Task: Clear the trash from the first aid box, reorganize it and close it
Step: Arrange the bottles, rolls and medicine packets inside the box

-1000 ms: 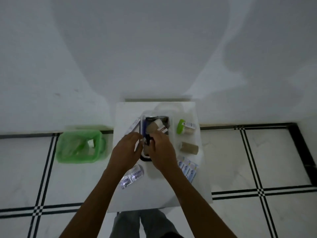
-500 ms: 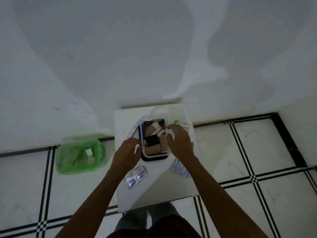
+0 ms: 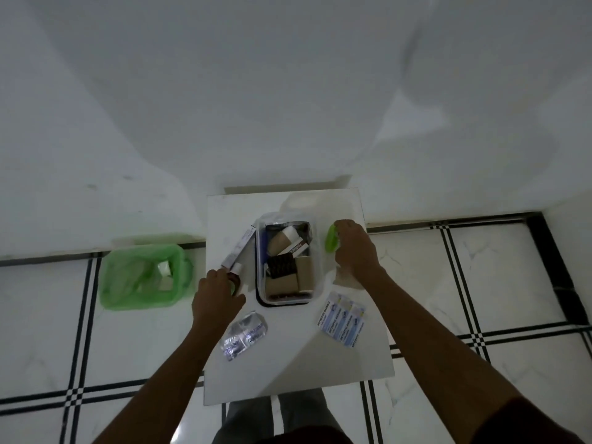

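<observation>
The first aid box (image 3: 260, 283), a clear plastic tub, sits mid-table and holds tan bandage rolls, a black blister pack and a small carton. My left hand (image 3: 216, 299) is just left of the box, fingers curled around a small dark bottle with a white cap (image 3: 236, 270). My right hand (image 3: 354, 251) is right of the box, closed over a bottle whose green cap (image 3: 331, 240) sticks out. A tan roll (image 3: 342, 279) lies partly hidden under my right wrist.
A long tube carton (image 3: 239, 247) lies along the box's left side. Silver blister packs (image 3: 245, 334) and antiseptic bandage strips (image 3: 342, 319) lie on the white table (image 3: 288, 363) in front. The clear lid (image 3: 301, 203) rests behind. A green-lined bin (image 3: 128, 283) stands on the floor, left.
Both hands left the box. My right hand went right, onto the green-capped bottle. My left hand slid left and down to the small bottle.
</observation>
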Demonstrator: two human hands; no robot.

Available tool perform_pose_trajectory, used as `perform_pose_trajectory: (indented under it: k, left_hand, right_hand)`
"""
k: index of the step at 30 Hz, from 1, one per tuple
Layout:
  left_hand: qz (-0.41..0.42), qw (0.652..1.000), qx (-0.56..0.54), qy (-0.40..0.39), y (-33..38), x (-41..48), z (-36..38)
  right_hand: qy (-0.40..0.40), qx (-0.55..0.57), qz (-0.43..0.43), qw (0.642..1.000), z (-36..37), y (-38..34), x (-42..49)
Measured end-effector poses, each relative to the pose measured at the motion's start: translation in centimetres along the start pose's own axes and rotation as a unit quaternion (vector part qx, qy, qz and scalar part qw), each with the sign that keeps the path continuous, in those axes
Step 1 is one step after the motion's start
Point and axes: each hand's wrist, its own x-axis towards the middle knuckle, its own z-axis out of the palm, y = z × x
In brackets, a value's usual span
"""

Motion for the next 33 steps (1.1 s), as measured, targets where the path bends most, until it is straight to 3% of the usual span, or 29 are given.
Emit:
perform_pose_trajectory:
  k: [6, 9, 13, 17, 20, 23, 27, 33]
  left_hand:
    - [-0.032, 0.999, -0.004, 0.022, 0.1, 1.1, 1.1]
    - [-0.036, 0.998, -0.025, 0.054, -0.3, 0.6, 0.1]
    - [0.037, 0.992, -0.008, 0.119, -0.9, -0.7, -2.4]
    - [0.187, 0.970, -0.040, 0.148, 0.7, -1.5, -6.4]
    - [0.302, 0.947, -0.021, 0.104, 4.1, -1.6, -7.6]
    - [0.365, 0.928, 0.011, 0.073, 7.4, -1.2, -6.3]
    - [0.391, 0.913, 0.097, 0.065, 9.1, 0.1, -3.5]
    - [0.387, 0.903, 0.173, 0.075, 8.9, 1.9, -1.4]
  right_hand:
    - [0.006, -0.081, -0.033, 0.996, 0.9, 1.6, 1.9]
    - [0.014, -0.069, -0.033, 0.997, 0.8, 1.8, 2.5]
    - [0.063, -0.003, -0.034, 0.997, -0.2, 1.5, 2.3]
    - [0.129, 0.064, -0.114, 0.983, -2.7, 0.1, 2.4]
    - [0.096, 0.102, -0.187, 0.972, -4.0, -2.2, 2.0]
    - [0.045, 0.146, -0.221, 0.963, -5.0, -5.1, 1.1]
    - [-0.001, 0.048, -0.277, 0.960, -3.6, -6.1, 1.5]
    - [0.039, -0.061, -0.311, 0.948, -0.3, -5.0, 2.2]
